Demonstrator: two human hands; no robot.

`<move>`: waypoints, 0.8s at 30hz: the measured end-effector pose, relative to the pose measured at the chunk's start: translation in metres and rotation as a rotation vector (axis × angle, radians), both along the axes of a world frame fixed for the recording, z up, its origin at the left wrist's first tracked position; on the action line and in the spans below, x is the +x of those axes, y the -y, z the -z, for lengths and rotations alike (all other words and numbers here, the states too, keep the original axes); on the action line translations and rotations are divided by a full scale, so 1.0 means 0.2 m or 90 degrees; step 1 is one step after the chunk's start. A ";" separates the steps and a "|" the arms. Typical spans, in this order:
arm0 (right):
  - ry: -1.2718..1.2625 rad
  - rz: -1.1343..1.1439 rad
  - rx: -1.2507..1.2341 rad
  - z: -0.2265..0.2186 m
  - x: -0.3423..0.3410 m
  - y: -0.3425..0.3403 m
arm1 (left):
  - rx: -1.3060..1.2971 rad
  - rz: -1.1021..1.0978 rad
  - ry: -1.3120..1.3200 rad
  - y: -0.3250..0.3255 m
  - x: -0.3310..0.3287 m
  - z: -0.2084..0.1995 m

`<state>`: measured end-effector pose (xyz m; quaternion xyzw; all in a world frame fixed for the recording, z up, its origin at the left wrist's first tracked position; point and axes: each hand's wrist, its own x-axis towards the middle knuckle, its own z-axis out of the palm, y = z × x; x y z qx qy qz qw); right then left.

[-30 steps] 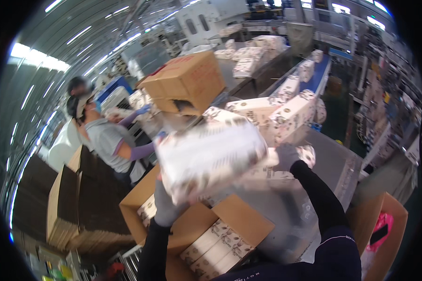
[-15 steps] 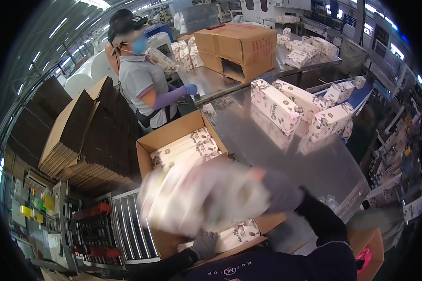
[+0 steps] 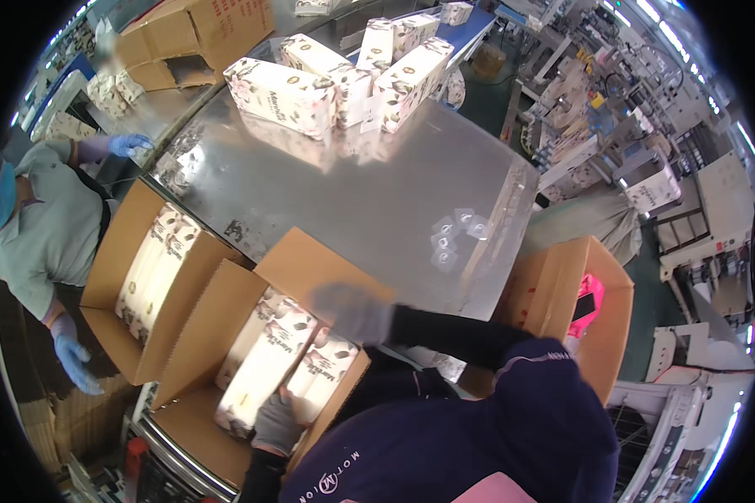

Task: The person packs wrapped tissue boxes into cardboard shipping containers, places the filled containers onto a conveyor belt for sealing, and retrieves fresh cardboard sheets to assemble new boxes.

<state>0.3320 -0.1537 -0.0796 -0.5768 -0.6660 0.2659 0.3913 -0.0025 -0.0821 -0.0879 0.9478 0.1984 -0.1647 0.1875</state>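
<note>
My left hand [image 3: 277, 423], in a grey glove, lies against the near ends of the white floral tissue packs [image 3: 264, 360] inside an open cardboard box [image 3: 197, 411]. Its fingers stretch along the gap by the nearest pack [image 3: 323, 369]. Over the box's far right flap [image 3: 310, 260] hovers my grey-gloved right hand [image 3: 352, 312]. Motion smears its fingers, and no pack shows in it. The packs stand side by side, filling the right part of the box; bare cardboard floor shows at its lower left.
Another open box [image 3: 109, 293] of packs adjoins on the left, beside a co-worker [image 3: 50, 218] in blue gloves. Several packs [image 3: 285, 96] stand on the metal table [image 3: 335, 210], near a blue conveyor [image 3: 470, 29]. A box [image 3: 554, 285] holding a pink item stands at right.
The blurred bunch of packs near my right hand is now down in the box, and that hand is above the flap. My view has turned rightward; the co-worker now appears at far left.
</note>
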 end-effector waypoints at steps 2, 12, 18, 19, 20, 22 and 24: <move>0.009 0.335 -0.065 0.05 0.37 0.28 | 0.118 0.043 -0.211 -0.01 0.07 -0.08; 0.408 0.743 -0.260 0.59 0.61 0.60 | 0.206 -0.109 -0.058 -0.21 0.11 -0.04; -0.058 0.689 -0.073 0.49 0.63 0.60 | 0.218 -0.061 -0.045 -0.18 0.13 -0.05; -0.198 0.663 -0.038 0.31 0.61 0.51 | 0.218 -0.075 -0.044 -0.18 0.12 -0.06; -0.352 0.608 -0.059 0.10 0.56 0.39 | 0.216 -0.078 -0.041 -0.17 0.13 -0.06; -0.580 0.280 -0.105 -0.17 0.40 0.14 | 0.214 -0.079 -0.025 -0.17 0.14 -0.07; -0.154 0.159 0.132 -0.23 0.08 -0.17 | 0.227 -0.075 -0.012 -0.16 0.15 -0.07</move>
